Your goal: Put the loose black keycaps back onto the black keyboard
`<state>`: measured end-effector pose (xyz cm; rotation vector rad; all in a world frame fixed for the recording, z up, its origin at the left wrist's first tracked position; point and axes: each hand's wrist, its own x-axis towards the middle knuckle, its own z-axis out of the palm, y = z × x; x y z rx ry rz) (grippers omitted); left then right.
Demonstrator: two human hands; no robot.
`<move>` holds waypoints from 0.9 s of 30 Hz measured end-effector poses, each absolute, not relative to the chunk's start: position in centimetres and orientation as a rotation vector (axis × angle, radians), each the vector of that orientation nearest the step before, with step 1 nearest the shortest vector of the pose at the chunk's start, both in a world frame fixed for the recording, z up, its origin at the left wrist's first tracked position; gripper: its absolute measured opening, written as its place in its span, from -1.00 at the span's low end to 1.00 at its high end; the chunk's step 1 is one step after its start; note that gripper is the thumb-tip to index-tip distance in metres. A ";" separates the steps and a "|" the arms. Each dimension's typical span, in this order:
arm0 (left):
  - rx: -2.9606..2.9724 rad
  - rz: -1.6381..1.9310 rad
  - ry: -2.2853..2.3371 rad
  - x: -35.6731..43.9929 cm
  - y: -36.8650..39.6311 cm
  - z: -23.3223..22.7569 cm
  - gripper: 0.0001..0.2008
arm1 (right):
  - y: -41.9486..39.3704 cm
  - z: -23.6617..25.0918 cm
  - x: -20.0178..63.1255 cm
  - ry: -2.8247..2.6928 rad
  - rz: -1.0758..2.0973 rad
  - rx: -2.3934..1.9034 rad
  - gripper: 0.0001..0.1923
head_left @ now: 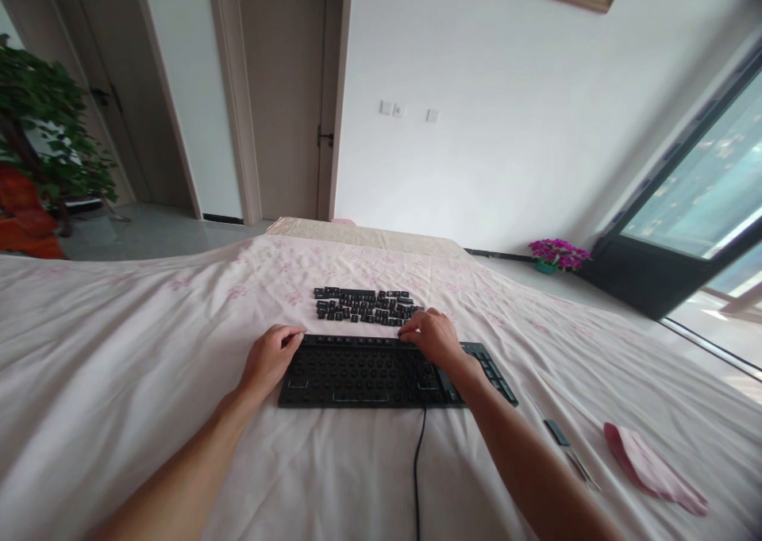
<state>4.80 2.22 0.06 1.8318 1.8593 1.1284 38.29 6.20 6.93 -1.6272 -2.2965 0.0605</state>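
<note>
A black keyboard (357,370) lies on the bedsheet, its cable running toward me. Most of its main block is stripped to bare key mounts, while keys show along the top row and at the right end. My left hand (272,358) is closed with its fingertips at the far left corner of the keyboard. Over the far edge, right of the middle, my right hand (434,336) is pinched on a small black keycap (401,335), mostly covered by the fingers. Just beyond the keyboard lie loose black keycaps (357,306) in rough rows.
A small tool with a dark handle and thin metal prongs (565,442) lies to the right, beside a folded pink cloth (652,470). Under everything spreads a wrinkled pale pink sheet (333,477). Purple flowers (558,253) stand on the floor by the window.
</note>
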 end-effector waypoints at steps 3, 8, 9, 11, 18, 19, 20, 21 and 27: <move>1.848 1.130 1.851 4.8 2.2 0.1 -0.68 | 5.8 6.6 38.5 -2.304 0.090 -1.635 -0.89; 1.838 1.132 1.854 4.9 2.1 0.3 -0.68 | 5.6 6.3 38.3 -2.336 0.049 -1.608 -0.89; 1.836 1.131 1.855 4.9 2.1 0.3 -0.68 | 5.6 6.3 38.3 -2.347 0.037 -1.600 -0.89; 1.836 1.131 1.854 4.8 2.1 0.2 -0.68 | 5.5 6.3 38.1 -2.370 0.024 -1.598 -0.88; 1.830 1.134 1.851 4.8 2.1 0.2 -0.68 | 4.9 6.7 37.5 -2.481 -0.073 -1.580 -0.84; 1.830 1.128 1.855 4.8 2.1 0.2 -0.68 | 4.7 6.7 37.5 -2.501 -0.100 -1.574 -0.82; 1.830 1.121 1.857 4.8 2.1 0.3 -0.68 | 4.4 6.7 37.4 -2.518 -0.130 -1.566 -0.80; 1.828 1.115 1.858 4.8 2.1 0.3 -0.68 | 4.2 6.6 37.3 -2.530 -0.163 -1.556 -0.76; 1.804 1.114 1.856 4.9 2.0 0.4 -0.69 | 2.1 5.5 36.9 -2.547 -0.339 -1.570 -0.69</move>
